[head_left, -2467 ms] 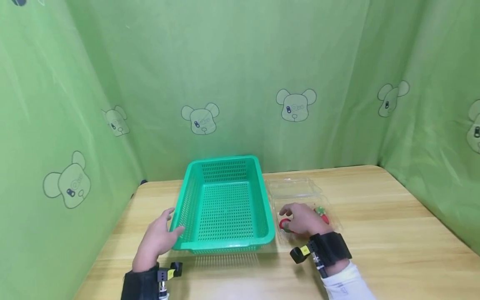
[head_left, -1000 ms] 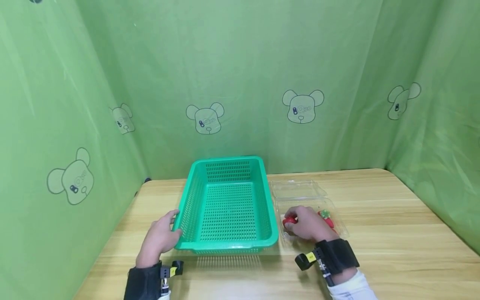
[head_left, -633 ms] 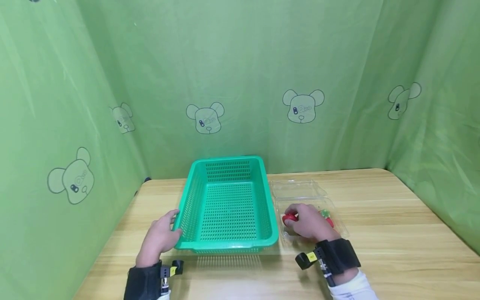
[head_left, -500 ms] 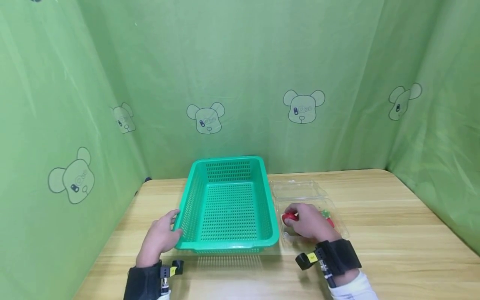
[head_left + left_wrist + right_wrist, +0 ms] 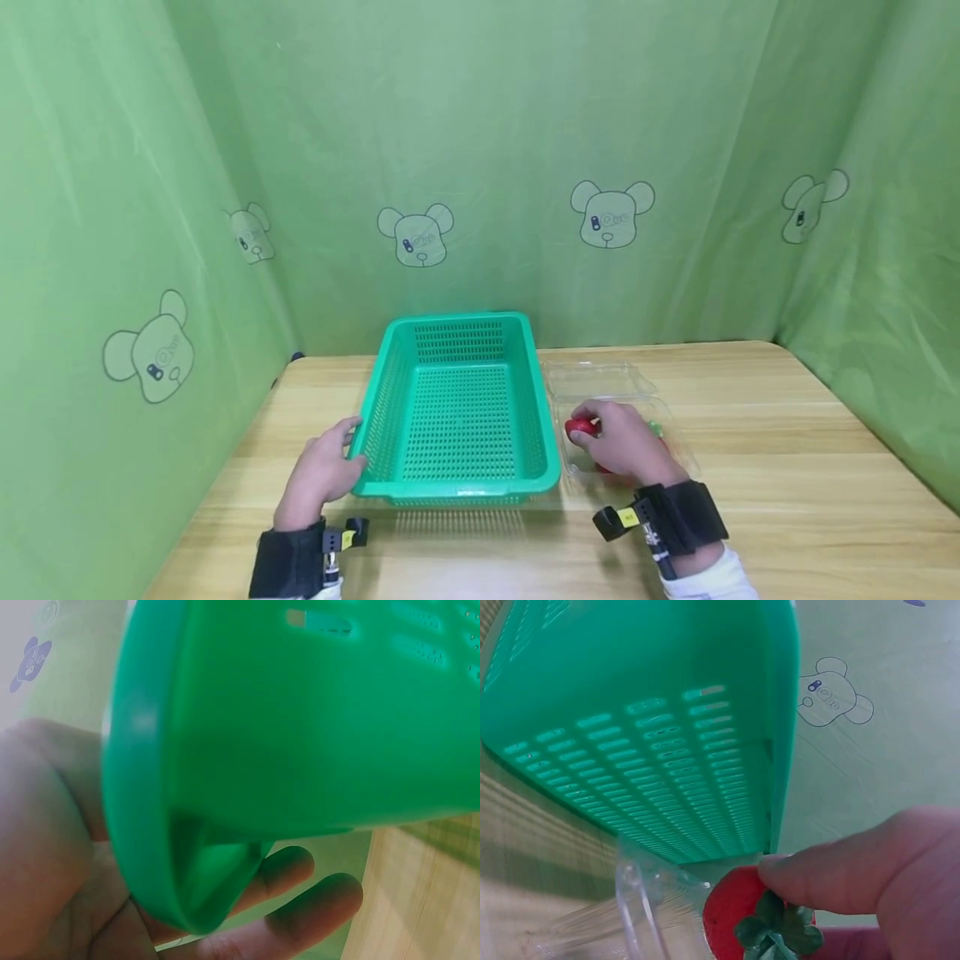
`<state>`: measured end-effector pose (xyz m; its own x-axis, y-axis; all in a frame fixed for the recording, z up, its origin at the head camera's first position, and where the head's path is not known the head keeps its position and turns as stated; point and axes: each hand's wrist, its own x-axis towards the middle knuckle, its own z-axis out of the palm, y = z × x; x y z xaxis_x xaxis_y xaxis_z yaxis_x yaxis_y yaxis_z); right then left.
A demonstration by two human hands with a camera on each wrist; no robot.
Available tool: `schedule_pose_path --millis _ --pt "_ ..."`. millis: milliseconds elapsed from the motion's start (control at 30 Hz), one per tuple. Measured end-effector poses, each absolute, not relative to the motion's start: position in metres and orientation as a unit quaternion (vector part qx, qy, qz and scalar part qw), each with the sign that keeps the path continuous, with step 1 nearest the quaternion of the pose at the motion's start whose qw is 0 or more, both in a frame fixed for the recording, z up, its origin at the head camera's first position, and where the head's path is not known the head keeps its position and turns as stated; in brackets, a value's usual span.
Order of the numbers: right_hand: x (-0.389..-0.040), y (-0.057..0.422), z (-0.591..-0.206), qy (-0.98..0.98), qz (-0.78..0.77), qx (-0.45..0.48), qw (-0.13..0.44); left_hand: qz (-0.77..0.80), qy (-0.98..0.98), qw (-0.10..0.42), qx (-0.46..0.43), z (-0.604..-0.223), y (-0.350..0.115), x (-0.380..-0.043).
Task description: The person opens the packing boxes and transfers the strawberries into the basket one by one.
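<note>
My right hand (image 5: 626, 440) pinches a red strawberry (image 5: 581, 428) between thumb and fingers, over the clear plastic box (image 5: 678, 450). The right wrist view shows the strawberry (image 5: 731, 911) with its green leaf cap turned toward the camera and the thumb pressed on it. More red fruit is in the box, mostly hidden by this hand. At the left, my left hand (image 5: 324, 467) holds the near left rim of a green perforated basket (image 5: 495, 485). In the left wrist view, the basket's rim (image 5: 139, 772) lies in that hand, with fingertips (image 5: 330, 900) below it.
The box's clear lid (image 5: 600, 379) lies folded back behind its base, close beside the basket. Both stand on a wooden table (image 5: 787, 467). Green curtains (image 5: 487, 167) with bear-face prints hang around the back and sides.
My right hand came to the strawberry at the box's left side, took hold of it and raised it slightly. The left hand closed in on the basket rim and has since stayed there.
</note>
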<state>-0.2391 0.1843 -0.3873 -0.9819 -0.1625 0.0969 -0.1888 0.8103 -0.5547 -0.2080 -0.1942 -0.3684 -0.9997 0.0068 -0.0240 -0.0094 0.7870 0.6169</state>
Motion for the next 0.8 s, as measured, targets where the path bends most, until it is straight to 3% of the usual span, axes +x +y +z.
schedule_pose_path --millis 533,800 --pt "-0.228 0.184 -0.374 -0.943 0.323 0.074 0.028 0.327 0.945 0.018 -0.006 -0.37 -0.193 -0.207" --pt "-0.224 0.178 -0.366 -0.942 0.309 0.101 0.085 0.322 0.947 0.009 -0.007 -0.371 -0.194 -0.208"
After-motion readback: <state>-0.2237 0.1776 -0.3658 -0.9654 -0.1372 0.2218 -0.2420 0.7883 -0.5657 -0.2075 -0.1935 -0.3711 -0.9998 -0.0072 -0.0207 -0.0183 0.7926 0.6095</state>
